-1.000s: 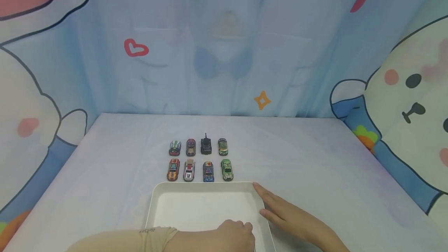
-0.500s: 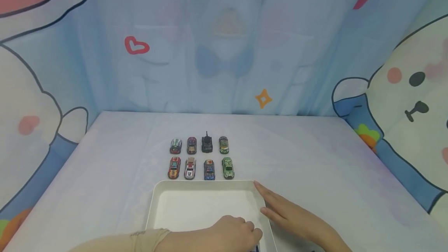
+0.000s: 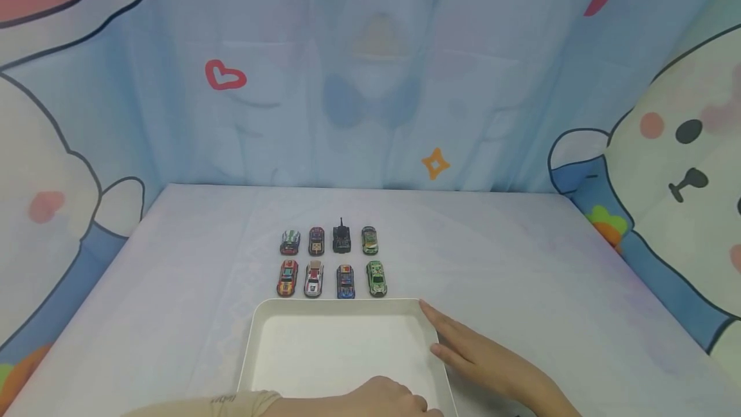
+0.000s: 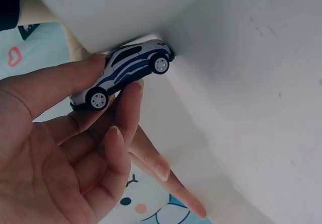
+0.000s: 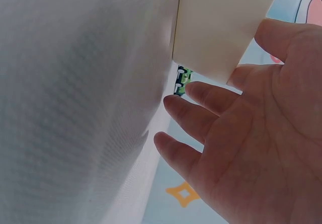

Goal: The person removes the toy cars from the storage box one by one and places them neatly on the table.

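My left hand [image 3: 384, 396] is low over the near right part of a white tray [image 3: 341, 346], cut off by the bottom edge of the head view. In the left wrist view its thumb and fingers pinch a white toy car [image 4: 133, 65] with blue stripes, close to the tray's inner corner. The head view does not show this car. My right hand [image 3: 492, 362] lies along the tray's right side with straight fingers, its fingertips touching the rim near the far right corner. In the right wrist view its fingers are spread beside the tray's outer wall [image 5: 216, 27].
Beyond the tray, toy vehicles stand in two rows, among them a red car [image 3: 287, 278], a white car [image 3: 314, 278], a blue car [image 3: 345, 282], a green car [image 3: 376, 278] and a black vehicle [image 3: 341, 239]. A printed curtain [image 3: 370, 82] hangs behind the white table [image 3: 521, 256].
My left hand moved right within the tray, then down toward the near edge; the bit of car visible half a second ago left the head view. My right hand stays on the rim.
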### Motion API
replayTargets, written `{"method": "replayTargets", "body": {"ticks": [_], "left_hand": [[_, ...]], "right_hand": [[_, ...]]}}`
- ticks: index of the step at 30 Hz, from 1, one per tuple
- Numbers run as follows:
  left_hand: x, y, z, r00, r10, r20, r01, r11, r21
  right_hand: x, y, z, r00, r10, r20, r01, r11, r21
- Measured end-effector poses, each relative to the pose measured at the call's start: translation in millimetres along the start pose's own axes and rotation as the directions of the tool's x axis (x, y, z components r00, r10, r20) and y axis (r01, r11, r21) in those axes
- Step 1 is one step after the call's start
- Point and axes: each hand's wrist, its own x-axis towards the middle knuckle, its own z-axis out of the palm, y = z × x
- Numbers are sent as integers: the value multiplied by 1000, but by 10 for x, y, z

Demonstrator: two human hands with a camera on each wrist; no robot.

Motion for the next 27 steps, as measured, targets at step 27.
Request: {"method": "replayTargets", "body": {"ticks": [27], "left_hand": [[-561,-788,-685,876,-471,-99,262,640,-722]], "right_hand": [[30,-43,-5,996,66,58,-69,996,48]]}}
